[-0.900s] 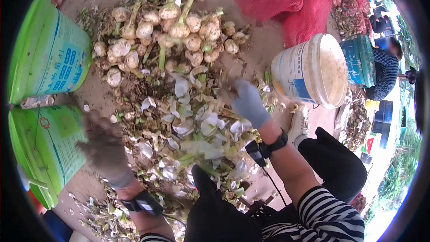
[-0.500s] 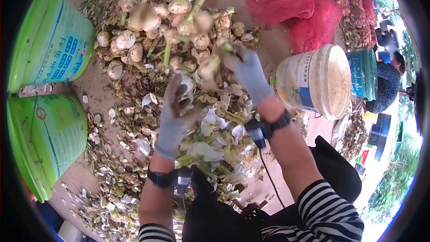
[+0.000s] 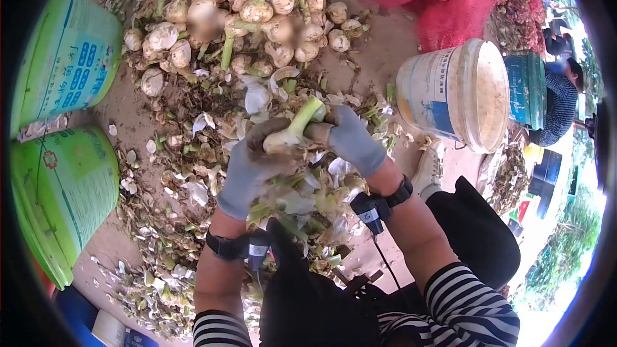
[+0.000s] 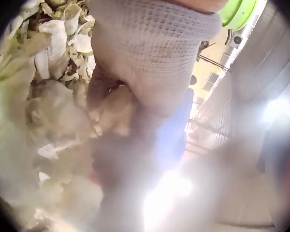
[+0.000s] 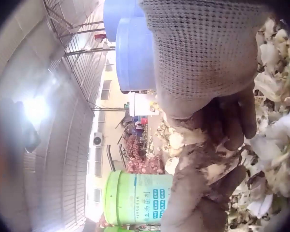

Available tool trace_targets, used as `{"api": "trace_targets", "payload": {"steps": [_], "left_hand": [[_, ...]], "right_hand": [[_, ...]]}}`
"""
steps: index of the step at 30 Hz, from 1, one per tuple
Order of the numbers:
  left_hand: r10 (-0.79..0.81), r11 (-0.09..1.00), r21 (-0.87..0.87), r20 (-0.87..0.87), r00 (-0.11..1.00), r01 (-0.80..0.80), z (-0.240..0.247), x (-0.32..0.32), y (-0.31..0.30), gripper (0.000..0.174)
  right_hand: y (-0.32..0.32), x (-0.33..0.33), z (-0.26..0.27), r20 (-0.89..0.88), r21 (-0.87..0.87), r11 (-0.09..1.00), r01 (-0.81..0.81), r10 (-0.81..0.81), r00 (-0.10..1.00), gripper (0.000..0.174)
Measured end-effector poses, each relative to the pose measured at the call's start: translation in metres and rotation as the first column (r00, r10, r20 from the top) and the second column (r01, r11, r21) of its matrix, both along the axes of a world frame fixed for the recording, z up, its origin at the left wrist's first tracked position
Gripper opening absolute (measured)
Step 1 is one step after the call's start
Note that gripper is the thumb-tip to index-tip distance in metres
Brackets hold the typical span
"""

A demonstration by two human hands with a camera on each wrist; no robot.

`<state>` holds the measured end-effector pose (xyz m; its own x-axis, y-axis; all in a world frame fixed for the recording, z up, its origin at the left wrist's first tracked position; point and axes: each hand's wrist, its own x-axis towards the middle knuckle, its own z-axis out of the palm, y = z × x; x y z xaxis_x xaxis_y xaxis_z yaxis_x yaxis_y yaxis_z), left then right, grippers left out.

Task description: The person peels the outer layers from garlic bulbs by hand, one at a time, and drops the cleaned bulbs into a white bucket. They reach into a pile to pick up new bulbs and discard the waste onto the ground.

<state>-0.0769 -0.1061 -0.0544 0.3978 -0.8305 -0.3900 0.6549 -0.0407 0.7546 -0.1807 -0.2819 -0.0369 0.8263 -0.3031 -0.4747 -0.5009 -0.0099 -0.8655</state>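
In the head view a garlic bulb [image 3: 283, 142] with a cut green stem [image 3: 304, 117] is between my two gloved hands, above a litter of husks [image 3: 257, 97]. My left hand [image 3: 247, 170] curls round the bulb from the left. From the right, my right hand [image 3: 355, 142] grips it beside the stem, with its fingertips partly hidden. The right wrist view shows dirty fingers [image 5: 232, 121] bent over the pale, soil-smeared bulb [image 5: 220, 169]. Blur and glare cover much of the left wrist view, where the glove [image 4: 145, 53] fills the middle.
Beyond my hands lies a heap of garlic bulbs [image 3: 257, 9] with stems. Two green buckets [image 3: 71, 77] stand at the left. At the right are a white bucket [image 3: 427, 93], a teal bucket [image 3: 527, 90], red mesh [image 3: 450, 13] and a person [image 3: 559, 106] farther off.
My left hand has come from beside the green bucket to the middle and taken hold of the bulb. My right hand reached to the heap and drew back with the garlic.
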Motion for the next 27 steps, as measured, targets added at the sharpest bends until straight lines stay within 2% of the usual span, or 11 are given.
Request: {"api": "trace_targets", "payload": {"steps": [1, 8, 12, 13, 18, 19, 20, 21, 22, 26, 27], "left_hand": [[-0.093, 0.994, -0.084, -0.363, 0.927, 0.067, -0.001, 0.004, 0.003, 0.074], [0.136, 0.987, -0.05, -0.22, 0.966, -0.15, -0.008, -0.026, 0.007, 0.081], [0.109, 0.99, 0.123, -0.294, 0.949, -0.076, 0.011, -0.008, 0.003, 0.055], [0.122, 0.981, 0.13, 0.153, 0.981, -0.142, 0.001, -0.008, 0.0, 0.049], [0.233, 0.945, 0.158, 0.296, 0.926, -0.288, 0.01, -0.021, 0.003, 0.038], [0.175, 0.962, 0.166, 0.244, 0.954, -0.218, 0.004, -0.02, 0.005, 0.036], [0.117, 0.974, 0.166, 0.195, 0.974, -0.151, -0.003, -0.018, 0.006, 0.033], [0.319, 0.946, 0.018, -0.252, 0.914, -0.325, -0.009, -0.013, 0.001, 0.03], [0.365, 0.931, 0.085, -0.19, 0.911, -0.355, -0.002, -0.006, 0.004, 0.031], [0.456, 0.888, 0.02, -0.159, 0.876, -0.459, -0.005, -0.001, 0.013, 0.032], [0.442, 0.897, 0.029, -0.044, 0.896, -0.441, -0.004, -0.003, 0.012, 0.033]], "right_hand": [[0.005, -0.004, 0.0, 0.027, 0.111, 0.988, 0.105, -0.109, 0.994, 0.02], [0.015, -0.024, -0.01, 0.2, -0.157, 0.978, 0.138, -0.105, 0.974, 0.022], [0.013, -0.026, 0.005, 0.085, 0.159, 0.987, 0.006, -0.02, 0.996, 0.017], [0.014, -0.026, 0.006, 0.064, 0.155, 0.987, 0.036, -0.047, 0.997, 0.017], [0.013, -0.035, -0.022, 0.265, -0.228, 0.953, -0.198, 0.256, 0.93, 0.016], [0.019, -0.026, -0.004, -0.118, 0.385, 0.923, 0.015, 0.033, 0.992, 0.021], [0.022, -0.024, 0.004, -0.112, 0.392, 0.92, 0.009, 0.038, 0.993, 0.021], [0.025, -0.023, 0.009, 0.087, 0.382, 0.894, -0.234, 0.217, 0.972, 0.025], [0.03, -0.027, 0.012, 0.27, 0.329, 0.827, -0.456, 0.38, 0.885, 0.028], [0.038, -0.018, 0.011, -0.03, 0.152, 0.964, -0.219, 0.226, 0.974, 0.035], [0.041, -0.013, 0.011, 0.041, -0.238, 0.962, -0.134, 0.148, 0.988, 0.042]]}}
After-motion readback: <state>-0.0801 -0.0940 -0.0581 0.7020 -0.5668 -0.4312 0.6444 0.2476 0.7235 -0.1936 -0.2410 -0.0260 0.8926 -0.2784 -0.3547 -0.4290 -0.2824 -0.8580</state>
